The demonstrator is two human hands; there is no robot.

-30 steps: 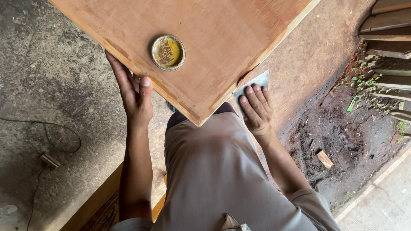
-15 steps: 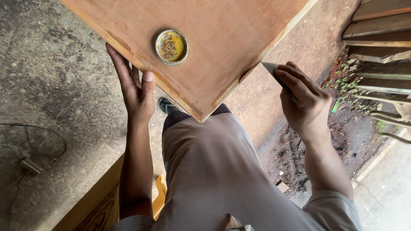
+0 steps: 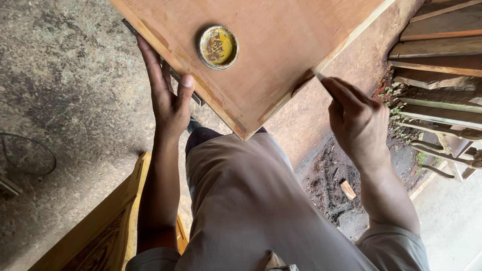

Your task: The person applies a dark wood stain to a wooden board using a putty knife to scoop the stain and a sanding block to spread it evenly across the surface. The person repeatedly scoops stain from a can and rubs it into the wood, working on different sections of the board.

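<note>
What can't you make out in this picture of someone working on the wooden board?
Head view:
- The tool in the right hand: only a thin pale tip shows at the wooden board's edge; fingers cover the rest.
- The board's far side: cut off by the top edge.
- The left hand's fingertips: hidden under the board.
- Contents of the round tin: too small to identify.

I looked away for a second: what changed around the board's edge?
The right hand lifted off the flat scraper under the board's corner, moved up along its right edge, and now presses a thin tool's tip against it. The left hand stayed on the left edge; the tin stayed put.
</note>
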